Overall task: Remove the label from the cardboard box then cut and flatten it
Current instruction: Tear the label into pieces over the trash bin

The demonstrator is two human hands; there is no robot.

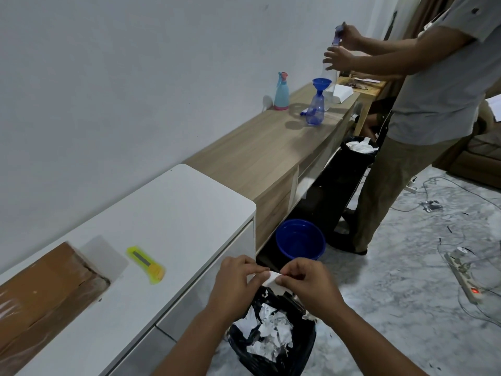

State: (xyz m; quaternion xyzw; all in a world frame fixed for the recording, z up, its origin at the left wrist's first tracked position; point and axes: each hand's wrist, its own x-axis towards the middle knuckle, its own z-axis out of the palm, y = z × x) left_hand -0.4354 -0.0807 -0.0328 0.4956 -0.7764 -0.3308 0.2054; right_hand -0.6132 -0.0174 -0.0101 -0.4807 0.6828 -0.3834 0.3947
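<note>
A brown cardboard box with clear tape lies at the left on the white cabinet top. A yellow utility knife rests on the cabinet beside the box. Both hands are off the cabinet edge, above a bin lined with a black bag that holds several torn white paper scraps. My left hand and my right hand pinch a small white piece of label between them, fingertips almost touching.
A blue basin stands on the floor past the bin. Another person stands at the wooden counter handling a bottle; spray bottles and a funnel sit there. A second black bin, cables and a power strip lie on the floor at right.
</note>
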